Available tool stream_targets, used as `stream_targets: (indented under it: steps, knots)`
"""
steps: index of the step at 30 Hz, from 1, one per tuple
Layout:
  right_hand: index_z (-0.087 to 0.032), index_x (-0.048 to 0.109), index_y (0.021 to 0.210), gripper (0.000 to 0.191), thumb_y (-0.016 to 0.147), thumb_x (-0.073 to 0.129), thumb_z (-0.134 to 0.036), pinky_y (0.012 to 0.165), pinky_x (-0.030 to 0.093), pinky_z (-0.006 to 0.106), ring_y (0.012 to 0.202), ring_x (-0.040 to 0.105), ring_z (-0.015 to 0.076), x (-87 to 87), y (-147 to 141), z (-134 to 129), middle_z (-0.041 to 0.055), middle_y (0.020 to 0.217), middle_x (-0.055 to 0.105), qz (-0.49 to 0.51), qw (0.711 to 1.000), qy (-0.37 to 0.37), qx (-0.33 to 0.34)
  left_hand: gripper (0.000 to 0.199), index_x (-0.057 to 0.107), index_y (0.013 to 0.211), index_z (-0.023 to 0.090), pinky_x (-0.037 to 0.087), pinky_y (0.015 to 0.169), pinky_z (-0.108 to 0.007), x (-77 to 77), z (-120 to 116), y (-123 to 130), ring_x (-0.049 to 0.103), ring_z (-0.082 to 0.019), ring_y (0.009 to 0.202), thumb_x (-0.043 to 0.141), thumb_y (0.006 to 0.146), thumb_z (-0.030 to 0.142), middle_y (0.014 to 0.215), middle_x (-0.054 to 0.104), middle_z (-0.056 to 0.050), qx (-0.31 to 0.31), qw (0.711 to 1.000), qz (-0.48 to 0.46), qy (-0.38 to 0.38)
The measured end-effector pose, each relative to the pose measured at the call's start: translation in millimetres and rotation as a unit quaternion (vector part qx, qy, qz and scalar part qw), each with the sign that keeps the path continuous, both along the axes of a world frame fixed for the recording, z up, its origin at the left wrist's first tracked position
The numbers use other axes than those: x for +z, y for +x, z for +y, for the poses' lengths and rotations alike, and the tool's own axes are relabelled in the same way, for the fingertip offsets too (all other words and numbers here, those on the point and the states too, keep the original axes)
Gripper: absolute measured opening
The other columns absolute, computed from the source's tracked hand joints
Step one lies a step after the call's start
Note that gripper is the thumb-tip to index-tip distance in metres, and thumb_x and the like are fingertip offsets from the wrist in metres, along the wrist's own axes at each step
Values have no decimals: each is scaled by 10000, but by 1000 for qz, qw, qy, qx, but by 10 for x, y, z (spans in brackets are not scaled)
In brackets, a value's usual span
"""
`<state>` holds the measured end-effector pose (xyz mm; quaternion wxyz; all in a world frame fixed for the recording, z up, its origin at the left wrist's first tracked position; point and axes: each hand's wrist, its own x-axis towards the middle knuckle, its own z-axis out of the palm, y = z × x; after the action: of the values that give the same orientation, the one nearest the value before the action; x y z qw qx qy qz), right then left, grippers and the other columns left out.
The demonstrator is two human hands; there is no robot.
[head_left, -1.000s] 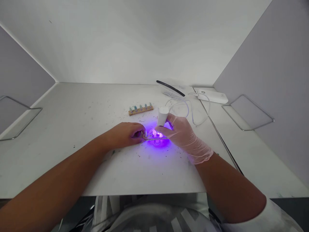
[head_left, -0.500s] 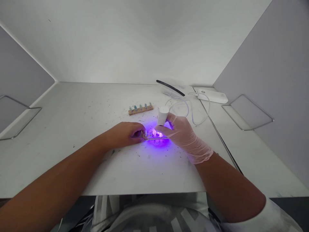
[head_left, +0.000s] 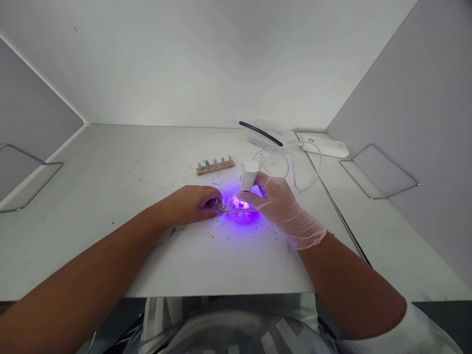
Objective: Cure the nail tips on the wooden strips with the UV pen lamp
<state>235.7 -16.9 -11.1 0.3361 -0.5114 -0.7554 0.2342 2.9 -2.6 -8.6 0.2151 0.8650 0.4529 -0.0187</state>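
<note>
Keeping your right grip (head_left: 276,195) around the white lamp (head_left: 250,176), left grip (head_left: 192,202) pinching the lit nail-tip stand (head_left: 229,212), you barely shifted, suggesting steady exposure.

The white table (head_left: 221,270), dotted with dark specks (head_left: 173,231), carries a wooden strip (head_left: 216,169), a nearer strip (head_left: 239,211) in purple light, a black bar (head_left: 261,132), a white cord (head_left: 293,172) and a white box (head_left: 326,146).

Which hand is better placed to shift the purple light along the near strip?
Probably the right hand: it holds the white lamp over the near strip. The left hand is at the strip's left end, off the lamp.
</note>
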Motion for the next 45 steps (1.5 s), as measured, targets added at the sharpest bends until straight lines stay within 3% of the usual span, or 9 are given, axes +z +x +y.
stream_targets:
  steps: [45]
  knots:
    - [-211,650,861,313,794,649,-517,519,295,246,502,363,84,-16,6,9,-60,547,446,-10,1000,-2,-1,260,625,952,215,360,624,-256,6,-1,-2,550,-137,716,543,828,428,850,659,-11,-10,1000,-8,3]
